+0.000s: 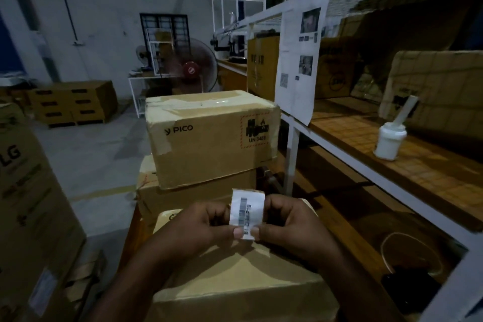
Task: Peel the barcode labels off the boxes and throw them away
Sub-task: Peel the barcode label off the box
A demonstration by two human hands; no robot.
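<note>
Both hands pinch the barcode label (247, 213), left hand (206, 225) and right hand (287, 225) at its side edges, free above the near box (243, 285); I judge folding it sticky-side inward best; no bin shows.

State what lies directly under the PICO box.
Another cardboard box sits beneath the PICO box. Its lower part, and whatever supports it, is hidden behind the nearest box.

Dim warehouse: stacked cardboard cartons (211, 136), white metal shelving (292, 154), bare concrete floor (86, 162), pedestal fan (193, 70).
</note>
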